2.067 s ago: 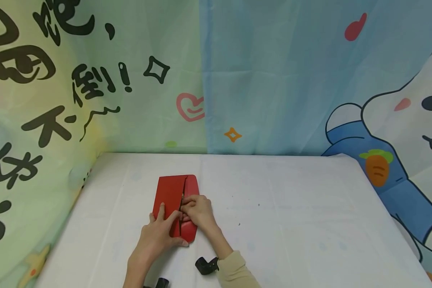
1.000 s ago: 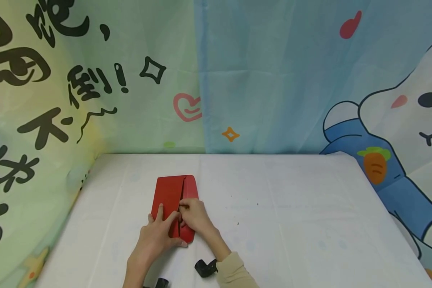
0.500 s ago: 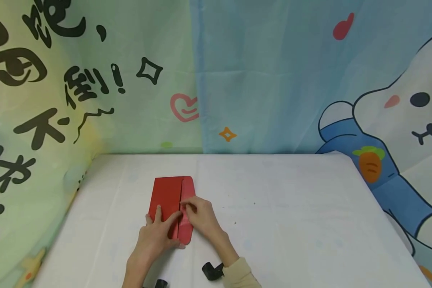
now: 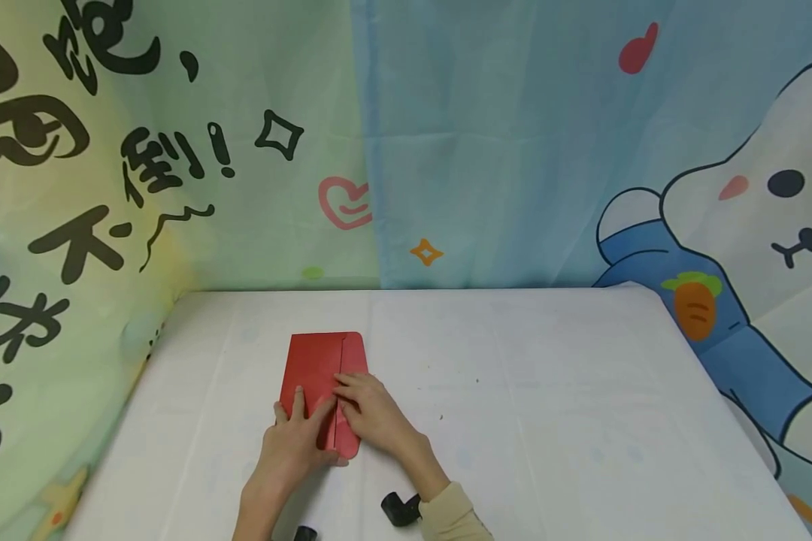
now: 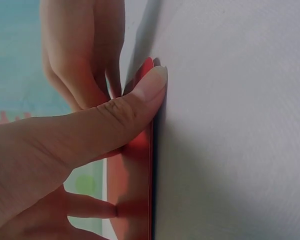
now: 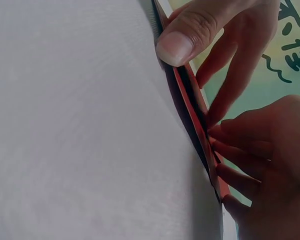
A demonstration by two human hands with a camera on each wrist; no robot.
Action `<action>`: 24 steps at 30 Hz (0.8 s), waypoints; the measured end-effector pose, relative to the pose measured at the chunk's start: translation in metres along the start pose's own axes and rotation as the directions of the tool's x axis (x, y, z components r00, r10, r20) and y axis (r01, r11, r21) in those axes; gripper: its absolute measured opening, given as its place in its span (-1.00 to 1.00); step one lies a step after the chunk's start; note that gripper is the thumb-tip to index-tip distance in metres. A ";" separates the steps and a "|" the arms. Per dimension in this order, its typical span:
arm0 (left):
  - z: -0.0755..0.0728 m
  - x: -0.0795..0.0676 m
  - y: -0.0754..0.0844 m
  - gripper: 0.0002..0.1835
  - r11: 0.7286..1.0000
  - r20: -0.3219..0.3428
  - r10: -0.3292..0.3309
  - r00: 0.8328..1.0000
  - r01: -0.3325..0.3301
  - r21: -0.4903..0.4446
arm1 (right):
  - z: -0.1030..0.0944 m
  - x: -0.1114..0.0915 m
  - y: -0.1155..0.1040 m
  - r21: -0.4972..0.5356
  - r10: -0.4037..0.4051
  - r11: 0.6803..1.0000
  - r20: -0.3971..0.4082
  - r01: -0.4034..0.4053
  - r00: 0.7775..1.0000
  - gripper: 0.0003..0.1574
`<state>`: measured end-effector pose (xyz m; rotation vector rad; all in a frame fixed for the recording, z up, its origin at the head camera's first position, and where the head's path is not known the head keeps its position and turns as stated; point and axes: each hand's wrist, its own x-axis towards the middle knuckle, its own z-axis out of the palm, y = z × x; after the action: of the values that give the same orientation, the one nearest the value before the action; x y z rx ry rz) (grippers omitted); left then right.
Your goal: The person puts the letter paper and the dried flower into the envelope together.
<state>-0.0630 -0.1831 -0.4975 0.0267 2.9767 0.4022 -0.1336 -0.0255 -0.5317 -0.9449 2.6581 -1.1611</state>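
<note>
A red envelope (image 4: 313,355) lies on the white table, its narrow flap (image 4: 354,352) folded over along the right side. My left hand (image 4: 292,443) rests on the lower part with fingers spread, thumb against the near edge. In the left wrist view that thumb (image 5: 110,120) lies across the envelope's edge (image 5: 151,185). My right hand (image 4: 377,413) lies over the flap, fingertips touching the seam beside my left index finger. From the right wrist view, the right fingers (image 6: 240,180) touch the red surface in a row, and a thin dark gap shows between layers at the edge.
The white-covered table (image 4: 548,406) stretches off to the right, with a few tiny dark specks on it. A black wrist-camera mount (image 4: 401,509) sits at the right wrist. A printed curtain (image 4: 487,150) hangs behind the table.
My right fingers have come out of the gap under the flap and now lie on top across the seam. The flap sits flatter and the gap has narrowed. My left hand stays in place.
</note>
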 end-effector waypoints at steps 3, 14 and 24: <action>0.000 0.001 0.001 0.03 1.000 -0.007 0.010 1.000 -0.010 0.016 | 0.000 0.000 0.000 -0.027 0.014 1.000 0.009 -0.013 1.000 -0.59; 0.000 0.013 0.002 -0.32 1.000 -0.074 -0.006 0.997 0.009 0.029 | -0.002 0.007 -0.001 -0.143 0.002 0.990 -0.010 -0.003 1.000 -0.62; 0.000 0.012 -0.004 -0.31 0.999 -0.086 0.000 0.996 -0.003 -0.043 | -0.019 -0.005 0.002 -0.065 0.004 0.998 -0.118 -0.012 0.993 -0.69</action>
<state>-0.0745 -0.1867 -0.5001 0.0072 3.0511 0.4794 -0.1367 -0.0097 -0.5202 -0.9017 2.8057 -1.1693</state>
